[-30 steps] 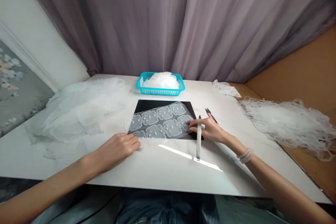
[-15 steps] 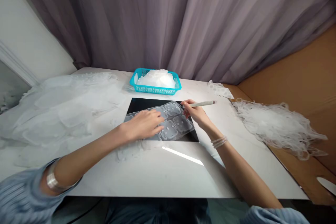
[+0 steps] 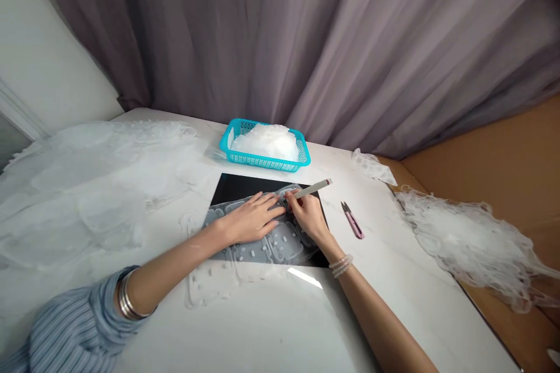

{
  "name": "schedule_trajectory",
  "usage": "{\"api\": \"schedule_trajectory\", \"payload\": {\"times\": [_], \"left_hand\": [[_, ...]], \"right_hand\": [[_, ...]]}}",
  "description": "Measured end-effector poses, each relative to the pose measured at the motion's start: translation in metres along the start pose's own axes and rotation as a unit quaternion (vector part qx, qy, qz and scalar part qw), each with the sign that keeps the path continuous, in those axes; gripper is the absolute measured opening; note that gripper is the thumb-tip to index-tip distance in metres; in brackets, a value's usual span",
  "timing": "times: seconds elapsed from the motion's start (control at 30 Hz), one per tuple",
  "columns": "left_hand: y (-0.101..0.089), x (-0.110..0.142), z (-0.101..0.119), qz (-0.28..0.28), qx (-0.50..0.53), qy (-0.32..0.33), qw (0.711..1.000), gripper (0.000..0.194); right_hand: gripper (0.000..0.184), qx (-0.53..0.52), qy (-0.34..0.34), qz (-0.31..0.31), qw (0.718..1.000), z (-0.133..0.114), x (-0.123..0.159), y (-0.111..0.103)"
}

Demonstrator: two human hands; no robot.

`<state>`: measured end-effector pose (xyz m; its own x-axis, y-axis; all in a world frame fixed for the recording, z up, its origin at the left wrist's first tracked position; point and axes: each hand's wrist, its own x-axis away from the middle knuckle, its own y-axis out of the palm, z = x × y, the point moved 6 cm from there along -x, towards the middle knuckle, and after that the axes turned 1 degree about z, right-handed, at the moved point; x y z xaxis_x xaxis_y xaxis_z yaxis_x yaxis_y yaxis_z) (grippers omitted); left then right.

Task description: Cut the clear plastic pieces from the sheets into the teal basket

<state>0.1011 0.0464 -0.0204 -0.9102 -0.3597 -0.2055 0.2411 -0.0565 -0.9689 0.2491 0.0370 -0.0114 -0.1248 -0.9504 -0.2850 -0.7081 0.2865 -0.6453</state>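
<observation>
My left hand (image 3: 252, 218) lies flat on a clear, flexible sheet (image 3: 286, 242) marked with rounded-square outlines and small raised bits. Its fingers are spread across the sheet. Close by those fingertips, my right hand (image 3: 308, 214) grips a slim pen-shaped tool (image 3: 315, 187) with a pale barrel and a reddish end. The tool's tip is hidden by my fingers, over the sheet's upper part. Beneath the sheet is a black board (image 3: 238, 187); the sheet's near-left part spills past it onto the white table (image 3: 262, 332).
Pink-handled thread snips (image 3: 352, 220) lie right of the board. Behind it stands a turquoise basket (image 3: 266, 162) of white translucent pieces. Layered clear sheets (image 3: 100, 175) cover the left side. Stringy offcuts (image 3: 472, 239) heap at right on cardboard, near a small white scrap (image 3: 373, 167).
My right hand has moved left with the pen-shaped tool, from the sheet's right corner to beside my left fingers. The snips it hid now show. The view has shifted slightly.
</observation>
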Motion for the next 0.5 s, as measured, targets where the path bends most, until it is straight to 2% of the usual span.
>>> {"api": "schedule_trajectory", "payload": {"times": [0.2,0.5], "left_hand": [[-0.0040,0.0003,0.0019,0.014,0.002,0.005,1.000,0.035],[0.0006,-0.0010,-0.0013,0.021,0.015,0.011,1.000,0.038]], "right_hand": [[0.036,0.034,-0.026,0.002,0.999,-0.0022,-0.0017,0.0016],[0.032,0.082,-0.052,-0.002,0.995,-0.0026,-0.0028,0.0074]]}}
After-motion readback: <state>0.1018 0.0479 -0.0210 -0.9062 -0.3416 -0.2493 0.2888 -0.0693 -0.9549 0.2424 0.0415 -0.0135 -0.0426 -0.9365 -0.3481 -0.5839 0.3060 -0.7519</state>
